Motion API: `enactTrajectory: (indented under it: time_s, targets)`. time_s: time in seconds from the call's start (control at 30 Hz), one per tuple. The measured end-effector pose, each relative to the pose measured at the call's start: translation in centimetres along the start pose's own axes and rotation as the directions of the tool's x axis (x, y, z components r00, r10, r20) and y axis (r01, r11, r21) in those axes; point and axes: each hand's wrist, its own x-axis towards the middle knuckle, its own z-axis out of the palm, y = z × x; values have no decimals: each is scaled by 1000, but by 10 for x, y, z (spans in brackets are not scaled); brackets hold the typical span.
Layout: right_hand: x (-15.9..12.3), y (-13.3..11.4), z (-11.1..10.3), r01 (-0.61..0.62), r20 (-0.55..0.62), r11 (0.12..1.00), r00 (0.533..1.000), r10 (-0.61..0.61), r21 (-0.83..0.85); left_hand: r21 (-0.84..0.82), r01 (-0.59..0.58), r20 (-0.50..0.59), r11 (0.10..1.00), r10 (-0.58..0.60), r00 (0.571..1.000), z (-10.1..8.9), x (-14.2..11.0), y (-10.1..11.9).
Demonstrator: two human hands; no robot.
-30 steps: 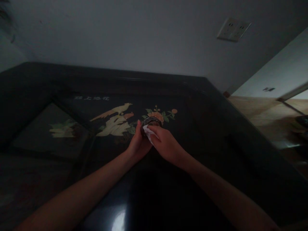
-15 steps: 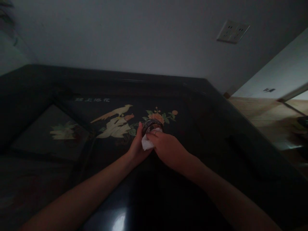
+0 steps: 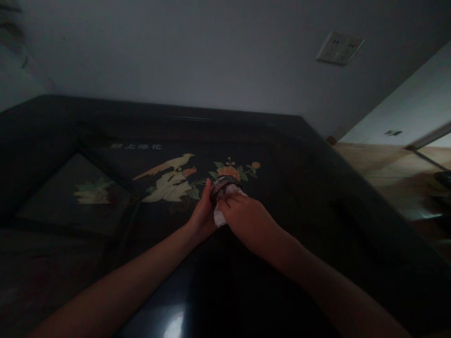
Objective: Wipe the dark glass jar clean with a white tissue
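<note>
A small round dark object [image 3: 222, 183] with a shiny rim stands on a black lacquered table [image 3: 317, 197] inlaid with a bird and flowers. My left hand [image 3: 203, 212] wraps around its left side, thumb up against it. My right hand [image 3: 246, 218] presses a white tissue [image 3: 221, 215] against the object's near side and top, fingers closed on the tissue. The room is dim, and I cannot make out what the object is.
The inlaid bird [image 3: 169, 176] and flower picture [image 3: 234, 169] lie just behind the hands. A white wall rises beyond the table, with a socket plate [image 3: 338, 47] at upper right. Wooden floor [image 3: 394, 169] shows past the table's right edge.
My right hand has shifted the tissue around the object, from its left front to its near side and top. The left hand stays in place against the object.
</note>
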Motion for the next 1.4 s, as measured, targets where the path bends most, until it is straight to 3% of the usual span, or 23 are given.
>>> enactTrajectory:
  time_s: [0.1,0.23,0.37,0.43,0.57,0.7,0.9,1.03,1.23,1.33,1.4]
  targets:
    - [0,-5,3,-57,-37,997,998,60,60,5,-25,-26,1000,25,999,3,-3,1]
    - [1,-4,4,-157,4,934,986,164,320,-3,-6,-41,1000,6,999,7,-8,3]
    - [6,4,8,-116,-69,783,978,199,612,-17,-24,-31,1000,23,999,9,-8,4]
    - [7,6,9,-86,-107,756,973,203,649,-13,-32,-13,999,32,999,7,-7,4]
    - [4,6,4,-127,-18,883,988,151,453,-20,-19,-25,1000,19,1000,5,-6,4]
    - [-1,8,-2,-12,12,974,1000,10,227,-23,14,-33,1000,-14,999,4,-5,3]
    - [-1,1,13,-22,-106,995,994,11,-100,-3,18,11,1000,-18,1000,-1,1,0]
    - [0,-6,14,-31,-101,991,995,18,-128,5,-15,9,1000,15,1000,-2,2,-1]
    - [0,-6,1,-109,-5,992,994,110,65,26,-2,4,1000,2,1000,4,-3,-1]
    - [4,1,3,-155,-28,942,985,171,298,7,-26,2,1000,26,1000,6,-5,1]
    - [8,8,6,-126,-64,855,981,182,504,-24,-51,-1,998,51,999,6,-6,2]
